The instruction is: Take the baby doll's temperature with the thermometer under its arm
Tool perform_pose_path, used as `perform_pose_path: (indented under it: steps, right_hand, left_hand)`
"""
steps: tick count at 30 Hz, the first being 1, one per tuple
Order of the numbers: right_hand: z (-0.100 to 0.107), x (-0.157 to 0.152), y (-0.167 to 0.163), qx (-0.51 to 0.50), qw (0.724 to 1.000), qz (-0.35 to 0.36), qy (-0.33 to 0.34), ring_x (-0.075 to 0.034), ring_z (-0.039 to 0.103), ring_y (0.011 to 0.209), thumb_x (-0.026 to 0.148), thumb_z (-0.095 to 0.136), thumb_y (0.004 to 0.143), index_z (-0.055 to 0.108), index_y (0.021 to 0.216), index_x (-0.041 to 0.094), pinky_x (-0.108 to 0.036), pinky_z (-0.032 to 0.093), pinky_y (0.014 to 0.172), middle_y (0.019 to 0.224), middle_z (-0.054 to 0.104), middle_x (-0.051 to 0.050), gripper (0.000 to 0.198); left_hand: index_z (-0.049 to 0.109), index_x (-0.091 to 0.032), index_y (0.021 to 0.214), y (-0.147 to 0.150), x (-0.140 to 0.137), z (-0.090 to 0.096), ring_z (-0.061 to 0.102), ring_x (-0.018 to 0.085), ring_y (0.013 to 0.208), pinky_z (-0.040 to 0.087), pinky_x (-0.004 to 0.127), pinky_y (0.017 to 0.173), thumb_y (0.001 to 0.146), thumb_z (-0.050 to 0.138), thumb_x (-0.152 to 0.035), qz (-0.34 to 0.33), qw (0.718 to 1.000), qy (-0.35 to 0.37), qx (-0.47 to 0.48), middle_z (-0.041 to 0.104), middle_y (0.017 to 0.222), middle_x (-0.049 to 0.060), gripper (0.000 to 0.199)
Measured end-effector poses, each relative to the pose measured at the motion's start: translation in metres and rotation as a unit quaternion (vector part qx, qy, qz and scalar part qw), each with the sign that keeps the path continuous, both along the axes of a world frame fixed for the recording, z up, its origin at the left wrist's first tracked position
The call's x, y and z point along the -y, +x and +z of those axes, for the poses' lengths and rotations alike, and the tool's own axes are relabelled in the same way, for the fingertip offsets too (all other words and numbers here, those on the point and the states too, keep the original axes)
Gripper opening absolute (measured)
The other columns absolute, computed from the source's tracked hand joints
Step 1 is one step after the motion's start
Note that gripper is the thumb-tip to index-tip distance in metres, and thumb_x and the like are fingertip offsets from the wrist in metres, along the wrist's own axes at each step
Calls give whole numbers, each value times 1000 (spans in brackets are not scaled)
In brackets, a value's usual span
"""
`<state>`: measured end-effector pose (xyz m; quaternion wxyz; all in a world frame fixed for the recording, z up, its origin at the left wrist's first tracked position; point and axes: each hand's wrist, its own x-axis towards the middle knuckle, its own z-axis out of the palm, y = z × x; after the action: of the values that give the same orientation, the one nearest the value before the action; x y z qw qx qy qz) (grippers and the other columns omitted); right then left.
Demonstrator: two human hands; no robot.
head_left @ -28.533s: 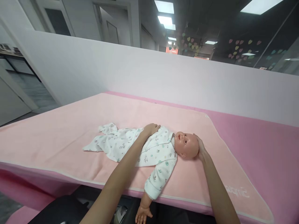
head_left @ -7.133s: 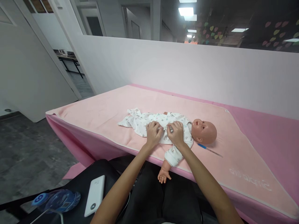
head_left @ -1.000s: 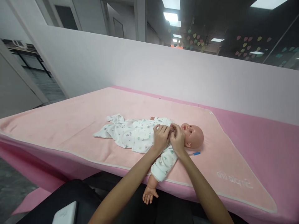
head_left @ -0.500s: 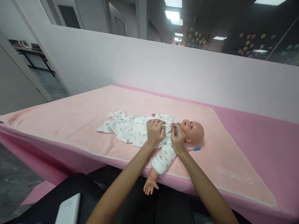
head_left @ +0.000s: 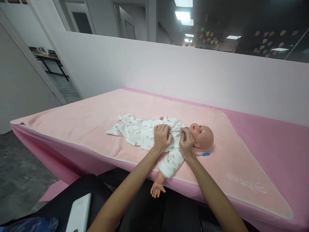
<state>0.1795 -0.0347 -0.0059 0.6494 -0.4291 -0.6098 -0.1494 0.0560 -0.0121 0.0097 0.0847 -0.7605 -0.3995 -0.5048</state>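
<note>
A baby doll [head_left: 204,136] lies on its back, its bald head to the right, dressed in a white printed romper [head_left: 135,131]. Over the doll's chest, my left hand [head_left: 162,137] is closed on the romper's front edge. My right hand [head_left: 186,140] pinches the same edge near the doll's neck. A strip of white fabric runs taut between my two hands. The doll's near arm [head_left: 158,185] hangs past the front edge of the bed, its palm showing. The romper's legs lie flat toward the left.
A pink blanket [head_left: 91,119] covers the surface, over a darker pink sheet [head_left: 272,135]. A blue-capped pen [head_left: 205,154] lies beside the doll's head. On my lap rests a white power-bank-like block [head_left: 79,212]. A white wall [head_left: 169,71] stands behind.
The view has shifted slightly, so everything sits a little further right. My hands keep their hold on the romper's edge, and the doll has not visibly moved.
</note>
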Motion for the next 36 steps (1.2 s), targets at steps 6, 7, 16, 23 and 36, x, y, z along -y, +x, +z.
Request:
perform_pose_path:
  steps: [6,7,16,23,36]
  right_hand:
    - [0,2,-1,1,1000,13,-17,-16,60,84,11,38,86,57,97,19,-31,50,77,86,64,-5,23]
    - [1,3,-2,3,999,18,-26,-16,60,85,12,39,85,57,97,19,-32,50,77,87,64,-6,22]
    - [2,2,-3,62,995,4,-76,-17,57,86,17,43,86,61,95,18,-33,47,80,89,64,-6,20]
    - [2,3,-4,62,995,18,-82,-16,57,82,18,42,87,62,89,18,-32,47,77,84,65,-6,20]
    - [2,3,-3,60,994,12,-86,-16,57,80,19,40,88,61,86,19,-31,47,75,81,64,-5,21]
  left_hand:
    - [47,-19,76,2,-1,-2,50,18,72,33,35,74,74,44,-13,7,999,9,32,58,73,2,7]
    - [47,-20,76,3,-1,-3,50,18,72,33,35,74,75,45,-12,8,999,8,41,58,73,2,7]
    - [53,-20,83,3,-6,-8,54,16,73,37,31,72,84,49,-22,5,998,-1,63,63,75,0,4]
    - [56,-20,90,2,-7,-8,54,17,75,36,31,72,88,44,-28,17,1000,3,14,65,80,2,14]
    - [58,-17,100,-13,-13,-1,55,19,73,35,33,73,90,40,-26,-5,994,68,-83,65,73,6,22]
